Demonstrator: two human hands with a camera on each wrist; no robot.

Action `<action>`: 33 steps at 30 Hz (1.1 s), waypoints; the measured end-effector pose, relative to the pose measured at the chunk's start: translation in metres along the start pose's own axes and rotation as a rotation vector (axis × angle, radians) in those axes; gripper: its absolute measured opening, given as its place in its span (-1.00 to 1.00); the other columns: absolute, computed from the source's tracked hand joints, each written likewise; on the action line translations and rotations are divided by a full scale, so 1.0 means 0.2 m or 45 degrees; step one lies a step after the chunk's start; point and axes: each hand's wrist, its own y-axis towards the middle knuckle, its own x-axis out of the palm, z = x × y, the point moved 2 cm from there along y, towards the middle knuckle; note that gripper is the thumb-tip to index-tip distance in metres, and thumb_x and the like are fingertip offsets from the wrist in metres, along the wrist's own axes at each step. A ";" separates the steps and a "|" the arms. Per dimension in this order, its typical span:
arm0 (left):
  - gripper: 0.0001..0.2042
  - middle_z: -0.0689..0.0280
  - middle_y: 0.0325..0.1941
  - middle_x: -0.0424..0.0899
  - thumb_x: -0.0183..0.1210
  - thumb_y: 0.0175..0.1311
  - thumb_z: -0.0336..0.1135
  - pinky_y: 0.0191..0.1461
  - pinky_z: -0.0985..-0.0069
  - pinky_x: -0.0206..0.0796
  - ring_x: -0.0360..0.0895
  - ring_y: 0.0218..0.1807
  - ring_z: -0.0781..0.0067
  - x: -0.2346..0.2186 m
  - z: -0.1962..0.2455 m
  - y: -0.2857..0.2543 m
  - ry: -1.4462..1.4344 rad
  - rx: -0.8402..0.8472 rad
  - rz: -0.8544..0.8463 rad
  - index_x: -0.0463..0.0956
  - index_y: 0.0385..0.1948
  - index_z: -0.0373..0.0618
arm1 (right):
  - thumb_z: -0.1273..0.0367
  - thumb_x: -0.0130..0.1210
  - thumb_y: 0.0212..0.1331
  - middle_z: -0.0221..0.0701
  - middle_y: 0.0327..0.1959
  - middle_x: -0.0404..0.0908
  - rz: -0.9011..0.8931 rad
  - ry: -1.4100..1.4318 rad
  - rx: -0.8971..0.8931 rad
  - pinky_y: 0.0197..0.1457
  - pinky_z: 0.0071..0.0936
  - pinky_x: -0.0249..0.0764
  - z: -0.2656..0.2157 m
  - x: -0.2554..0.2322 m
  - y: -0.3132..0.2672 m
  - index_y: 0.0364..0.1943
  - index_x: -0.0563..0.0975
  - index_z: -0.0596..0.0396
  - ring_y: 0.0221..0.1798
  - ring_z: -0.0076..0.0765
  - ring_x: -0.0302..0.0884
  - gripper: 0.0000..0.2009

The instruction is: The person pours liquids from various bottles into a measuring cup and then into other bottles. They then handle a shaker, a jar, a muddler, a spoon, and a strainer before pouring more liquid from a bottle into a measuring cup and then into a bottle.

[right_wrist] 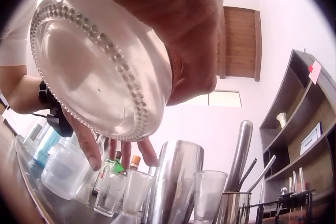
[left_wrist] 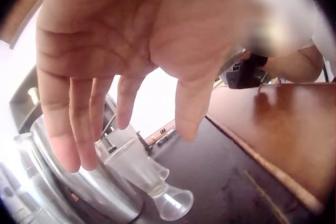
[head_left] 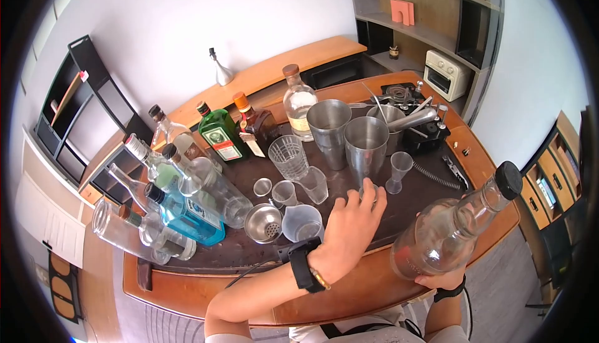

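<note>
My right hand (head_left: pixel 444 279) grips a large clear glass bottle (head_left: pixel 430 243) with a black cap, tilted over the table's right front edge. In the right wrist view the bottle's base (right_wrist: pixel 86 77) shows a ring of raised dots. My left hand (head_left: pixel 350 229) hangs over the dark mat with bent, spread fingers and thumb apart. Below its fingers in the left wrist view is a clear hourglass-shaped jigger (left_wrist: pixel 157 184), beside a steel shaker tin (left_wrist: pixel 105 192). In the head view the fingertips overlap the foot of the shaker tin (head_left: pixel 366 146), and another clear jigger (head_left: pixel 399 171) stands to the right.
Several liquor bottles, including a blue one (head_left: pixel 187 218) and a green one (head_left: pixel 219 134), crowd the left side. A plastic measuring cup (head_left: pixel 302 223), a strainer (head_left: pixel 263 223) and a cut-glass mixing glass (head_left: pixel 289 157) stand mid-table. Bar tools sit in a black rack (head_left: pixel 430 134) at the back right.
</note>
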 end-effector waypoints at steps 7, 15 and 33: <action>-0.45 0.20 0.01 0.54 0.33 0.10 -0.24 -0.25 0.52 0.51 0.60 -0.18 0.39 0.09 -0.02 0.05 -0.045 -0.028 0.014 0.40 0.18 -0.09 | 0.34 0.69 -0.61 -0.21 0.23 0.49 -0.054 -0.057 -0.028 0.36 -0.19 0.38 0.01 0.01 0.00 0.33 0.26 0.22 0.28 -0.18 0.46 0.16; -0.65 0.25 -0.22 0.46 0.28 0.06 -0.41 -0.34 0.47 0.51 0.58 -0.21 0.33 -0.07 -0.05 -0.01 -0.352 -0.030 -0.026 0.42 -0.09 -0.06 | 0.26 0.70 -0.61 -0.17 0.28 0.41 -0.105 -0.288 -0.043 0.39 -0.14 0.35 0.01 -0.05 -0.01 0.38 0.12 0.17 0.30 -0.12 0.44 0.26; -0.57 0.13 0.08 0.43 0.23 0.22 -0.47 -0.23 0.31 0.57 0.61 -0.07 0.10 0.09 -0.03 -0.25 -0.896 -0.341 0.176 0.41 0.15 -0.11 | 0.29 0.64 -0.43 -0.19 0.40 0.21 -0.357 -0.946 -0.112 0.50 -0.22 0.15 -0.10 -0.09 0.17 0.48 0.02 0.17 0.43 -0.15 0.25 0.27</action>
